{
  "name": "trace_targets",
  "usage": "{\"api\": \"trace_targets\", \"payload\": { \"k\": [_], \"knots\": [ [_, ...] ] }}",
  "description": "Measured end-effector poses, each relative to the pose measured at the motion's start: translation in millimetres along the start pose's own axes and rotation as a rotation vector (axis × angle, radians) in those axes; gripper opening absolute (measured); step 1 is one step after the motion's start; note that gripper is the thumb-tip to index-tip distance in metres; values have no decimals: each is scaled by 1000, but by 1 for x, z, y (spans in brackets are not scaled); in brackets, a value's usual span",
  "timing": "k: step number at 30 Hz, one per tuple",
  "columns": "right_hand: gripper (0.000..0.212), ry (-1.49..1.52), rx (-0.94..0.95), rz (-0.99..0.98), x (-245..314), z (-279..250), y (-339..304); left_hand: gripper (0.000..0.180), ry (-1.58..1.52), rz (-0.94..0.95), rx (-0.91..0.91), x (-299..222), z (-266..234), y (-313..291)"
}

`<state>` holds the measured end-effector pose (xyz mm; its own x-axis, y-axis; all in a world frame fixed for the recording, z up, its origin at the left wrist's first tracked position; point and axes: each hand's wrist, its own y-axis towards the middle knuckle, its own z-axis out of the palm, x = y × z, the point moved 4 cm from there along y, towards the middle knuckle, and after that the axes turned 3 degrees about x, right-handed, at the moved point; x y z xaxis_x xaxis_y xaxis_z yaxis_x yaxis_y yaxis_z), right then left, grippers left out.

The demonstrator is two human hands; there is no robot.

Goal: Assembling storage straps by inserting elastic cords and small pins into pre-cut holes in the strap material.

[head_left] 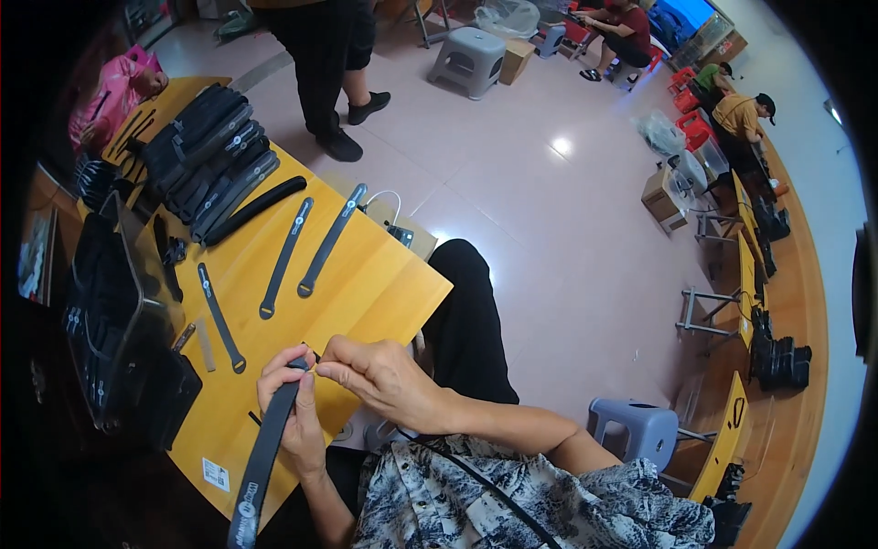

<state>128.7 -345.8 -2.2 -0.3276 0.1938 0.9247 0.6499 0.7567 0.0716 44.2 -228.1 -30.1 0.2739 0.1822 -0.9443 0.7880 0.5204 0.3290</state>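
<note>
My left hand (302, 428) is closed round one end of a black strap (263, 462) with pale printing, which hangs down toward the table's near edge. At that same end my right hand (389, 382) is closed, thumb and forefinger pinched. Whatever sits between those fingertips is too small to make out. Beyond my hands, a dark strap with a slotted, rounded end (219, 316) lies on the yellow wooden table (366, 291). Two similar ones, a middle strap (286, 259) and a right strap (331, 242), lie farther off, apart from each other.
Bundled black straps (206, 165) are piled at the table's far left. A clear plastic bin (137, 274) of dark items stands along the left edge. A white label (216, 474) sits near the front. Grey stools (468, 57) and other people are around the room.
</note>
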Motion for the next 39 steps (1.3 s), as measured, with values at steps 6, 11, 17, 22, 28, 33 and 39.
{"api": "trace_targets", "payload": {
  "k": [6, 11, 17, 22, 28, 33, 39],
  "knots": [
    [18, 59, -104, -149, 1, 12, -3, 13, -74, -22, -62, 5, -3, -9],
    [18, -99, -251, -231, 1, 28, -4, 14, -36, 26, -125, 8, -4, -11],
    [16, 1078, 179, 431, -24, 44, -1, 13, -89, 15, -88, 3, -10, -10],
    [10, 228, 46, -151, -11, 23, 9, 13, -25, -20, 12, 0, -19, -5],
    [20, -391, -90, -509, 13, 16, 14, 12, -222, -156, 28, 7, -29, 1],
    [27, -420, -85, -518, 12, 19, 14, 15, -453, -197, 1, 7, -20, 2],
    [26, -463, -146, -593, 26, 14, 7, 18, -541, -246, -89, 3, -13, -2]
  ]
}}
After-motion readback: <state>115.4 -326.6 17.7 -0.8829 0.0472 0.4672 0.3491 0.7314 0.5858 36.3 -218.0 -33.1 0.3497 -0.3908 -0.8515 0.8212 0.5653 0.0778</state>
